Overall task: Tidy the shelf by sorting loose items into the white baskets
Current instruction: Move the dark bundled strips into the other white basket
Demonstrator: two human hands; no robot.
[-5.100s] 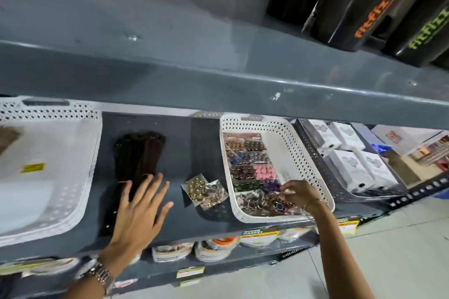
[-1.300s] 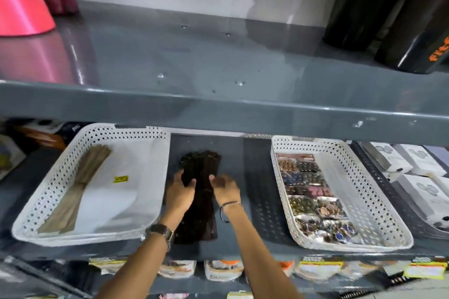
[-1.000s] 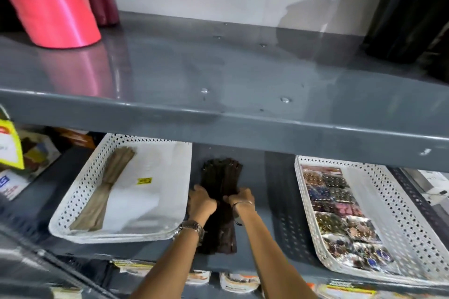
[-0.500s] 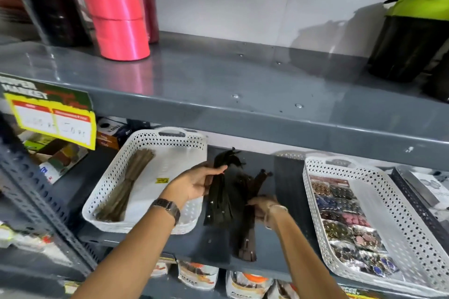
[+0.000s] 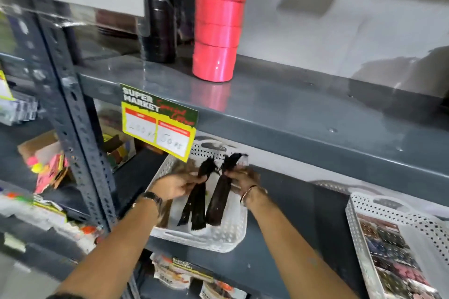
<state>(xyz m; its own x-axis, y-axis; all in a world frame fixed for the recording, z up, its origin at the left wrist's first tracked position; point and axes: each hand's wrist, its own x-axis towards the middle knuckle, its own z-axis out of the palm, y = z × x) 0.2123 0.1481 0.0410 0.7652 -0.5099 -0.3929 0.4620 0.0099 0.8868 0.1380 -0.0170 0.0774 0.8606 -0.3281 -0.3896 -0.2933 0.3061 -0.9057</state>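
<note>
Two dark bundles hang over the left white basket [image 5: 226,238] on the grey shelf. My left hand [image 5: 177,184] grips the black bundle [image 5: 195,204] near its top. My right hand [image 5: 243,176] grips the dark brown bundle [image 5: 218,201] near its top. Both bundles slant down into the basket. A tan bundle [image 5: 165,216] lies in the basket, mostly hidden behind my left wrist. A second white basket [image 5: 357,206] at the right holds several packets of small coloured items [image 5: 388,245].
The upper shelf lip [image 5: 291,128] overhangs close above my hands, with a yellow and green price sign [image 5: 158,121] hanging from it. Pink tape rolls [image 5: 217,24] stand on the upper shelf. A perforated upright post [image 5: 77,128] stands at left. Packets [image 5: 179,272] hang below the shelf.
Both hands lifted the dark bundles off the bare shelf and carried them left over the left basket. The view swung left and up.
</note>
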